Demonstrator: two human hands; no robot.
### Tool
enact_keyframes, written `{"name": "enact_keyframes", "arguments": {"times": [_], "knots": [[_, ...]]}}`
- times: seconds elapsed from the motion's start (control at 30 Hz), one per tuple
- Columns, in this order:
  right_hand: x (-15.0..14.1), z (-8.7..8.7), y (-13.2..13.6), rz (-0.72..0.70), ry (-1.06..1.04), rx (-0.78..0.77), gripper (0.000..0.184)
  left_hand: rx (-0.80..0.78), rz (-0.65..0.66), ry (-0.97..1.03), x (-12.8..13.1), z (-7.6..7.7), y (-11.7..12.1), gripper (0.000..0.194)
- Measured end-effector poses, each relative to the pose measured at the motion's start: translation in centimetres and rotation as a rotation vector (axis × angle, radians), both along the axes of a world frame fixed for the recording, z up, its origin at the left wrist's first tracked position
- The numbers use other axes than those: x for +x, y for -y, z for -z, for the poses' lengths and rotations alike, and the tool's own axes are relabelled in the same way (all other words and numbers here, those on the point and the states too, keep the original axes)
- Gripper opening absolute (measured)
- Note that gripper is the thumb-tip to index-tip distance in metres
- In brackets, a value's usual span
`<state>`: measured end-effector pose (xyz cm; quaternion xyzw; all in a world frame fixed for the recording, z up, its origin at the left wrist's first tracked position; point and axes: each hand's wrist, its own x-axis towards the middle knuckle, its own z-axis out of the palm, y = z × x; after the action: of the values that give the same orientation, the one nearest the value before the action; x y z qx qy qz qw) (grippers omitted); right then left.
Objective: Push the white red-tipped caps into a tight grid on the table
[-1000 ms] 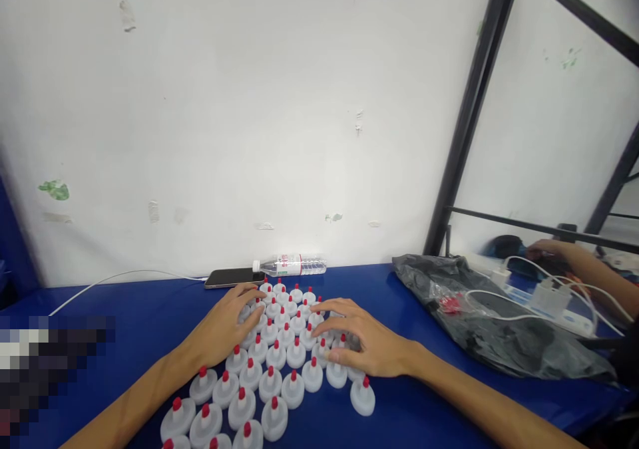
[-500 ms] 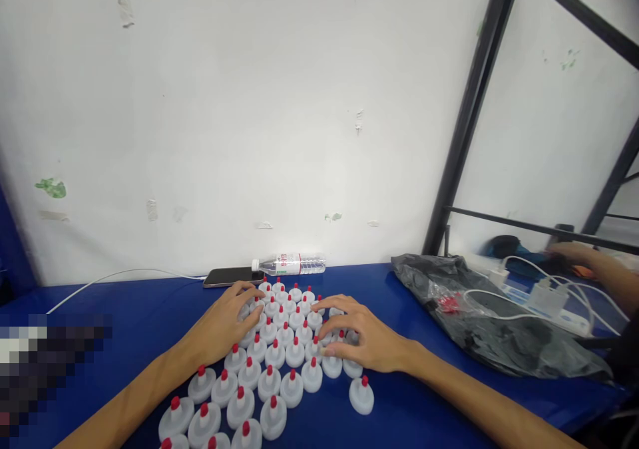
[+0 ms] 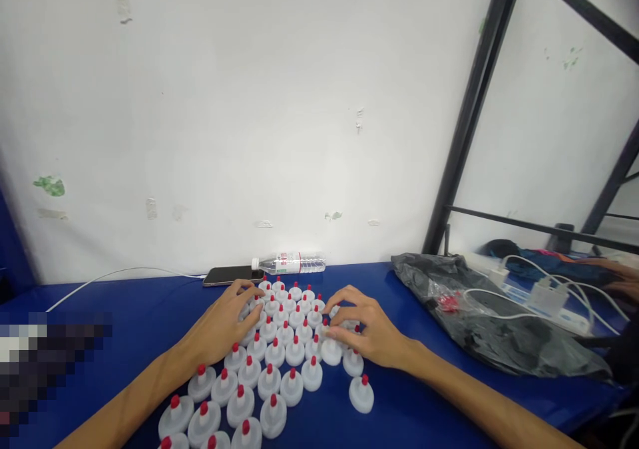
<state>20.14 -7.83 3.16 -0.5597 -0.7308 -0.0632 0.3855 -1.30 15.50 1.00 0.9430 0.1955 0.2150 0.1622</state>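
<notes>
Several white bottle caps with red tips [image 3: 279,352] stand packed together in rows on a blue table [image 3: 130,322]. My left hand [image 3: 224,326] lies flat on the left side of the group, fingers stretched over the far caps. My right hand [image 3: 369,332] rests on the right side, its fingers curled down onto the caps there, pressing against them. One cap [image 3: 361,394] stands apart at the front right.
A phone [image 3: 227,275] with a white cable and a lying water bottle [image 3: 289,263] sit by the wall. A black plastic bag [image 3: 494,329] lies to the right, with a power strip [image 3: 544,299] and cables behind it. Another person's hand [image 3: 622,283] shows at far right.
My right hand has slid a little away from me and curled its fingers onto the right-side caps. The other person's hand at far right has drawn back. My left hand has barely moved.
</notes>
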Motion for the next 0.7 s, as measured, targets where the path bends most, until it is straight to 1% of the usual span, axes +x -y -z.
{"name": "enact_keyframes", "arguments": {"times": [0.13,0.23,0.57,0.7], "knots": [[-0.01,-0.04,-0.22,0.060,-0.057,0.111,0.017,0.013,0.001,-0.002,0.00,0.01,-0.03,0.041],[-0.21,0.08,-0.46,0.075,-0.067,0.138,0.017,0.021,0.002,-0.001,-0.01,0.00,0.01,0.040],[-0.40,0.50,-0.90,0.061,-0.007,0.089,0.012,0.055,0.013,0.014,0.12,0.00,-0.06,0.042],[-0.31,0.54,-0.84,0.054,0.029,0.053,0.015,0.061,0.019,0.018,0.10,-0.06,0.06,0.042]]}}
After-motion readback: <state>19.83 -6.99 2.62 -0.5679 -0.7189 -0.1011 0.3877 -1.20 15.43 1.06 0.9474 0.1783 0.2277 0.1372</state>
